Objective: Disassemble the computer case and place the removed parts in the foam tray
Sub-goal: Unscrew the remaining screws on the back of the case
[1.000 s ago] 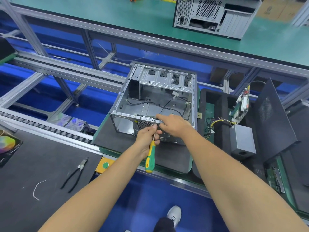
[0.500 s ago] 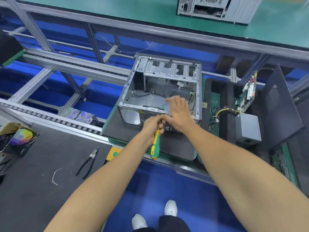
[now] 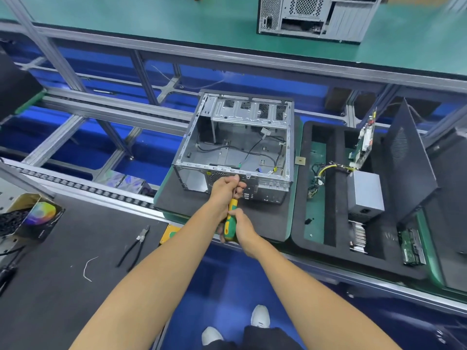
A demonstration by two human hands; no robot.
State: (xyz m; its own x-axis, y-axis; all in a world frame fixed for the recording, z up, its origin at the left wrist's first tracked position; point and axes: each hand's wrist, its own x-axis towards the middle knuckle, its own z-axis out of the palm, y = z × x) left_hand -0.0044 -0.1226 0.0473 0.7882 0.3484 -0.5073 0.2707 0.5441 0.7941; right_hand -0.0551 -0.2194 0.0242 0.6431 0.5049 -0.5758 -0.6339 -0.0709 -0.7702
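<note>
The open grey computer case [image 3: 235, 137] lies on a dark foam mat, with loose cables inside it. My left hand [image 3: 226, 189] grips the upper part of a green-and-yellow screwdriver [image 3: 231, 218] just in front of the case's near rim. Around the lower end of the handle my right hand [image 3: 241, 229] is curled. The screwdriver's tip is hidden behind my left hand. To the right sits the black foam tray [image 3: 338, 188], holding a grey power supply [image 3: 365, 194], circuit boards, a heatsink and a black side panel [image 3: 406, 157].
Black pliers [image 3: 134, 245] and a snipped white tie lie on the dark mat at left. A box with a colourful disc [image 3: 40, 213] stands at the far left. Another computer case [image 3: 313, 16] sits on the green bench behind. Conveyor rails run between the benches.
My right hand left the case's near rim and came back to grip the screwdriver handle below my left hand. The camera view shifted slightly.
</note>
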